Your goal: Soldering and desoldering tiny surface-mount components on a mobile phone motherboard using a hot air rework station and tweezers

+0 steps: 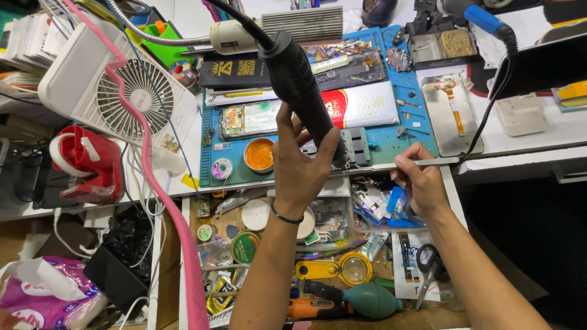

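Left hand [304, 168] is closed around the black hot-air wand [299, 91], gripping its lower end; the body slants up toward 11 o'clock, the nozzle end pointing down behind the fingers at the holder [354, 146] on the blue mat [403, 131]. The wand's cord runs off the top edge, beside a grey gooseneck. Right hand [419, 183], at 3 o'clock from the left, is pinched shut on thin tweezers [437, 162] lying nearly level along the bench edge, tips toward the holder. Whatever sits in the holder is hidden by the left hand; cannot tell whether a board is clamped there. Judgement: heating work is under way, with both tools at the work spot; nothing visibly lifted off yet, and no part shows in the tweezer tips. Around the holder: orange flux tin [259, 155] at 9 o'clock, solder spool [221, 168] beyond it, opened phone [247, 119] at 10 o'clock, red-and-white pouch [361, 105] at 12 o'clock. A bare screen frame [452, 116] lies at 2 o'clock on the white bench. White fan [116, 91] stands far out at 9 o'clock. Below the hands, the open drawer [202, 269] holds a loupe [354, 267], a teal blower [370, 299] and scissors [428, 263].
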